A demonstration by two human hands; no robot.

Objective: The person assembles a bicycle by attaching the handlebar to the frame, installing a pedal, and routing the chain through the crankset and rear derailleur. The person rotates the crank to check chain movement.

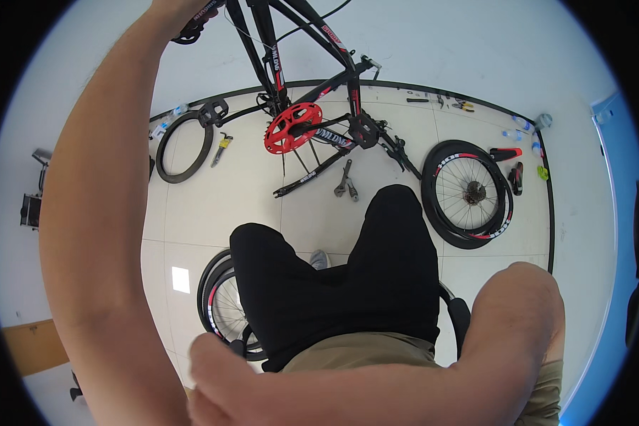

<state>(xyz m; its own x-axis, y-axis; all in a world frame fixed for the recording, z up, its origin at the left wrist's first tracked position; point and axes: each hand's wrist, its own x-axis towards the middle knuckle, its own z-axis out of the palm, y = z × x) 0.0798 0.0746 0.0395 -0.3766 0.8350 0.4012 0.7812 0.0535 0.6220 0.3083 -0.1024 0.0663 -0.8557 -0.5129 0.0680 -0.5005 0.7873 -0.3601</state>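
My left arm reaches far up the left side of the view. Only the edge of my left hand point(178, 7) shows at the top rim, beside a black part of the bicycle, and its fingers are out of sight. My right forearm crosses low in front of me, and my right hand point(222, 378) is closed near my left arm; anything inside it is hidden. Ahead stands a black bicycle frame point(270, 50) with red marks and no wheels fitted. It carries a red chainring point(293, 128), a left pedal point(213, 112) and a right pedal point(364, 130).
A wheel point(449, 186) with a cassette lies to the right, another wheel point(207, 291) beside my left leg. A loose tyre point(165, 156), a yellow-handled tool point(222, 149) and wrenches point(346, 181) lie on the tiles. Hand tools point(463, 106) and bottles point(512, 135) line the far wall.
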